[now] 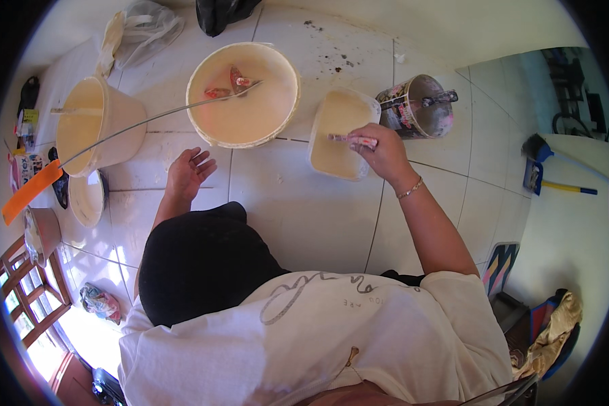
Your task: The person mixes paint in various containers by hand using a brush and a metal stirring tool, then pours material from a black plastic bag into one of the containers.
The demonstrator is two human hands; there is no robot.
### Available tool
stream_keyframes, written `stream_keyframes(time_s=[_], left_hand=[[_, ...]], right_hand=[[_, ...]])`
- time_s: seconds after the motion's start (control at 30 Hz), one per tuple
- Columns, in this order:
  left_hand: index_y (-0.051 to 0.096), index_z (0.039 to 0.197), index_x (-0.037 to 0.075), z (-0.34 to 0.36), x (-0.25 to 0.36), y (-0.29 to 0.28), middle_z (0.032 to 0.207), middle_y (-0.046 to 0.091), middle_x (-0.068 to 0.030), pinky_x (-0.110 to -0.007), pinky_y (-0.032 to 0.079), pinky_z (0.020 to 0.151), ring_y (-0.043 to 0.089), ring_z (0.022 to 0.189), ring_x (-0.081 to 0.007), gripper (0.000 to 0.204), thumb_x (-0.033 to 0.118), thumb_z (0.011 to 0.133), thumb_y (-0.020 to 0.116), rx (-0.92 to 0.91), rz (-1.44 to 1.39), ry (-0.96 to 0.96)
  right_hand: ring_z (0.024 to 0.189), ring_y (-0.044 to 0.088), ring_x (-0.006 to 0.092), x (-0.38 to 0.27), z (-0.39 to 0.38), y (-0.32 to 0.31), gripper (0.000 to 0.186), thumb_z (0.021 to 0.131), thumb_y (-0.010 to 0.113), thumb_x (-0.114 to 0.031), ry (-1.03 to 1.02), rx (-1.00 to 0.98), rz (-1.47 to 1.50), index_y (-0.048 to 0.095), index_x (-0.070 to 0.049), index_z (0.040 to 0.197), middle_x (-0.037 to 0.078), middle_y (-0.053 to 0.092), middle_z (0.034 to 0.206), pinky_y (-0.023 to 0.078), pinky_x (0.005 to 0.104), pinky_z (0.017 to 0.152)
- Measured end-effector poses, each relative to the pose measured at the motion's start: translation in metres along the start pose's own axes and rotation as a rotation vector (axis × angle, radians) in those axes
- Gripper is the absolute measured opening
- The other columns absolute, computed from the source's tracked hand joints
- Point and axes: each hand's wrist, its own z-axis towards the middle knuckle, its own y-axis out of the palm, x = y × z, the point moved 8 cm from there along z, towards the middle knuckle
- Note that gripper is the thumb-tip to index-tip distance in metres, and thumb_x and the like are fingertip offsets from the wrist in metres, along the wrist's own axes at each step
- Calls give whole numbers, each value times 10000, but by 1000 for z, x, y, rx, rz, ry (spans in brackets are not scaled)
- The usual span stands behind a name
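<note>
1 right hand point(386, 152): you gripped 1 smeared tool point(350, 140) over tub's point(315, 143) right half, steadiness seemingly best; left hand point(188, 177): half-open, empty.

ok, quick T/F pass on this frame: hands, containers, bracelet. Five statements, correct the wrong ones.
1. The right hand holds a paint-smeared tool at the rectangular tub. True.
2. The left hand grips the tub's rim. False: it looks empty, fingers apart from the tub.
3. The paint can stands right of the tub. True.
4. The orange handle is right of the large round bucket. False: left of it.
5. The bracelet circles the left wrist. False: the right one.
</note>
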Motion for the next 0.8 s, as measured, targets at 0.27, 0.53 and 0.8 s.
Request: stream_keyframes(time_s=[0.27, 0.53, 0.8], left_hand=[[383, 1268, -64, 3, -3, -1, 1209, 477, -212, -449, 461, 920, 535, 1023, -342, 463, 235, 920, 446, -48, 36, -7], [397, 1253, -61, 4, -3, 0, 1176, 494, -201, -446, 469, 906, 543, 997, -335, 448, 233, 919, 452, -53, 25, 0], [423, 1205, -62, 1, -2, 2, 1084, 539, -184, -431, 507, 845, 579, 935, -327, 388, 201, 922, 444, 0, 15, -7]], right_hand=[[792, 648, 237, 21, 33, -23, 168, 738, 705, -96, 36, 107, 66, 710, -98, 906, 80, 676, 871, 502, 313, 700], [713, 639, 228, 32, 31, -36, 174, 755, 730, -187, 48, 225, 14, 705, -63, 875, 94, 674, 799, 491, 304, 665], [593, 613, 204, 39, -22, -7, 260, 795, 708, -279, 274, 261, 88, 658, -25, 770, 93, 633, 647, 472, 298, 582]])
